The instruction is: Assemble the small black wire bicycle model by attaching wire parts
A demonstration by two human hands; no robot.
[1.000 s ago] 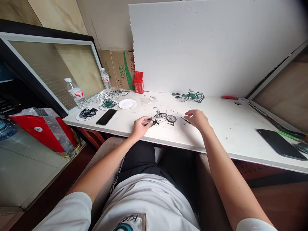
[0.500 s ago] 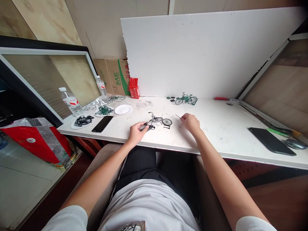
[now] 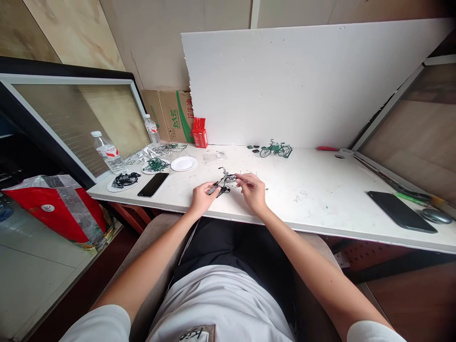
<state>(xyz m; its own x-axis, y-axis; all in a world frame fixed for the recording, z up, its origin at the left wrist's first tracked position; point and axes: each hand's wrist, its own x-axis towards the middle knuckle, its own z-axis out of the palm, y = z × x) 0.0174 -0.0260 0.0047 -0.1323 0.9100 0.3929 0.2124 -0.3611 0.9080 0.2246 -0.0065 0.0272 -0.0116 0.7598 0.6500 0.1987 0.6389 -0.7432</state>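
Observation:
Between the fingers of my left hand (image 3: 202,199) is a black model bicycle (image 3: 223,179), tilted just above the table, with handlebars and a rear part showing. My right hand (image 3: 252,191) comes in from the right, its thumb and forefinger pinched together at the bicycle's wheel area. The thin dark rod seen in those fingertips half a second ago is too small to make out there now. The loose spoked wheel and small black bar are mostly hidden behind the right hand. Farther back stands a green model bicycle (image 3: 276,149).
At the left lie a white plate with black parts (image 3: 123,181), one with green parts (image 3: 156,165), a bare white plate (image 3: 184,164) and a phone (image 3: 153,184). Water bottles (image 3: 109,154) stand behind. Another dark phone (image 3: 401,211) lies right, near a red-handled item (image 3: 327,148).
My right hand has moved left from beside the loose wheel to the black bicycle, bringing the thin rod towards it. My left hand keeps its grip in nearly the same place.

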